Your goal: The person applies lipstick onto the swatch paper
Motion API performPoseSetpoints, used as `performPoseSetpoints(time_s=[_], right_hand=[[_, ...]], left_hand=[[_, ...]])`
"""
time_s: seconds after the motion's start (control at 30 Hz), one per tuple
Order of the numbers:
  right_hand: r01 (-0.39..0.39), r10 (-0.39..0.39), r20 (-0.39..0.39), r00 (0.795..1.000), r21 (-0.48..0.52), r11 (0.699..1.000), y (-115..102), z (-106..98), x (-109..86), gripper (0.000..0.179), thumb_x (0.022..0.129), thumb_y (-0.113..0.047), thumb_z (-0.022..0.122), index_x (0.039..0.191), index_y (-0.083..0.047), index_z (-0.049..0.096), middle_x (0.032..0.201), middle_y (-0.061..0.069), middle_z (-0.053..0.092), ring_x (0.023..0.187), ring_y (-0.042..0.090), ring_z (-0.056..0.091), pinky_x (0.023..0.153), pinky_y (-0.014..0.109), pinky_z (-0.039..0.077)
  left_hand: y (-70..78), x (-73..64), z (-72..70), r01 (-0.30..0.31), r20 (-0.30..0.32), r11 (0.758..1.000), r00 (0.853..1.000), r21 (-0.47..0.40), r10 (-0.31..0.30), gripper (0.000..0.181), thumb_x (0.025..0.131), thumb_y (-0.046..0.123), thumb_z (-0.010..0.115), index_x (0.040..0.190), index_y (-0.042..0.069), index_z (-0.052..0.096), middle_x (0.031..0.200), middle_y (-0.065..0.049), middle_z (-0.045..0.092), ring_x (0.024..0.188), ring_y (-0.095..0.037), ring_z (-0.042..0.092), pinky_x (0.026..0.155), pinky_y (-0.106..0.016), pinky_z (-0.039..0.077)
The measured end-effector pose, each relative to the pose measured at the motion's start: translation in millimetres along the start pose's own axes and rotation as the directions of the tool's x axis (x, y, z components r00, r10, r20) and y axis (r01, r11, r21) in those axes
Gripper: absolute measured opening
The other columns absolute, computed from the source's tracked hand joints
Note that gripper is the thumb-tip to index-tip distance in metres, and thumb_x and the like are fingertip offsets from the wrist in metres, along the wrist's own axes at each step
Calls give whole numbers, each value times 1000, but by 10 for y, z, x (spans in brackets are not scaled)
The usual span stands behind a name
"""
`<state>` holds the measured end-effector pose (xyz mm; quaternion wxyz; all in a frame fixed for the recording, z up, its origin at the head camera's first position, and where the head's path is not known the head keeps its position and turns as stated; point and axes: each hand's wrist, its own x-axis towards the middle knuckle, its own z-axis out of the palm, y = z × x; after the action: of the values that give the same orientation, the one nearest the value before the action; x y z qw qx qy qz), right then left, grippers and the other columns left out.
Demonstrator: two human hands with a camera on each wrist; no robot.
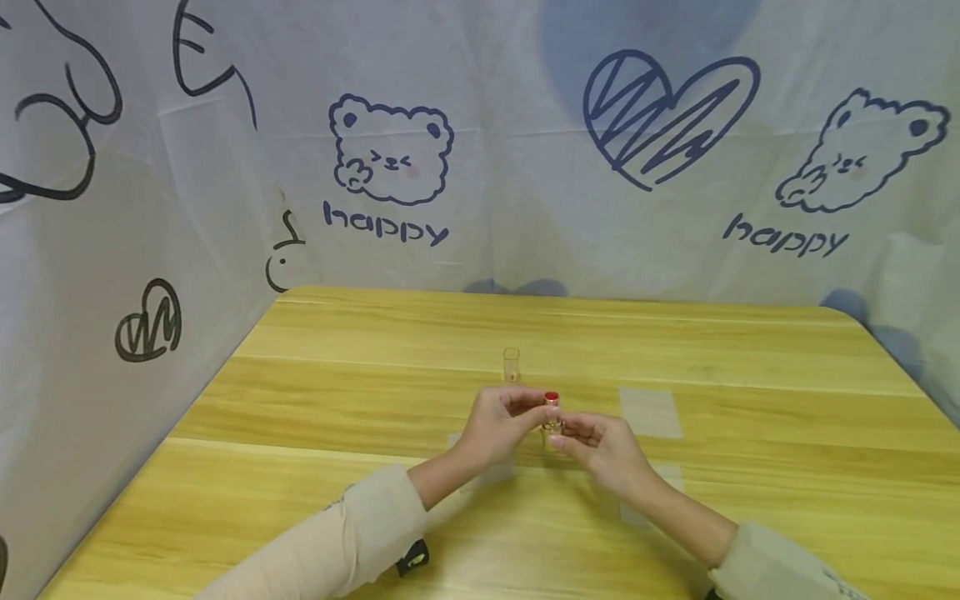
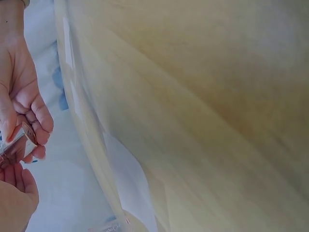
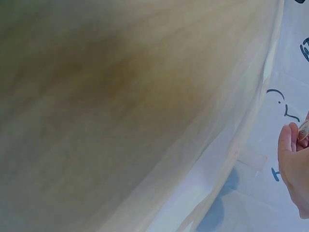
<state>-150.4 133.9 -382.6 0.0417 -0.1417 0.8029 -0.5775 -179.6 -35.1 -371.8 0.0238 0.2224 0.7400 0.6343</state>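
Both hands hold a lipstick [image 1: 552, 399] upright above the table, its red tip on top and its lower part shiny gold. My left hand [image 1: 495, 425] pinches the upper part between thumb and fingers. Lower down, my right hand [image 1: 611, 454] grips the base with thumb and fingertips. In the left wrist view the metallic tube [image 2: 19, 145] shows between the two hands at the left edge. Only the round end [image 3: 303, 130] of the lipstick and one hand appear at the right edge of the right wrist view. A clear cap [image 1: 512, 365] stands on the table just beyond the left hand.
The wooden table [image 1: 375, 333] carries pale translucent squares [image 1: 651, 413], one beyond the right hand, another under the right forearm, and one partly behind the left wrist. A white cloth with drawings [image 1: 495, 167] hangs behind and to the left.
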Motion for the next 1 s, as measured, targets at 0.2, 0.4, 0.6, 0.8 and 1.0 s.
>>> performPoseSetpoints(time_s=[0.2,0.4,0.6,0.8,1.0], right_hand=[[-4,4,13,1000,-4,1000,5,-12,4,35,87,-6,62,115,13,56,106,26,65,93,29,66,78,23,56],[-1,1,14,1000,-10,1000,4,-19,6,34,87,-7,62,114,14,56,106,26,65,92,27,66,78,22,56],[4,-4,6,1000,-6,1000,-6,-15,4,32,86,-3,62,113,13,57,105,25,65,89,14,65,78,20,55],[17,-17,17,1000,2,1000,-11,-18,8,32,86,-5,63,112,14,57,105,25,65,87,10,64,78,20,55],[35,-35,30,999,-15,999,-7,-36,13,34,87,-7,62,114,13,57,103,25,65,88,19,66,76,20,55]], left_hand=[[-7,12,-25,-7,44,1000,999,-4,8,21,87,6,63,99,-11,66,96,-26,68,80,-14,68,72,-22,56],[-3,4,-5,48,0,999,999,-15,-48,23,86,10,66,101,-7,67,100,-23,69,87,-23,69,74,-20,55],[-4,-22,42,55,-109,998,993,2,-55,20,80,9,72,93,-6,68,94,-21,70,86,-28,69,74,-21,56],[14,-17,55,49,-124,998,991,30,-45,19,81,11,72,90,-6,68,92,-20,70,86,-26,69,74,-21,56],[33,-11,30,41,-59,999,997,-10,-41,19,82,8,69,95,-6,68,96,-22,69,85,-25,69,72,-20,56]])
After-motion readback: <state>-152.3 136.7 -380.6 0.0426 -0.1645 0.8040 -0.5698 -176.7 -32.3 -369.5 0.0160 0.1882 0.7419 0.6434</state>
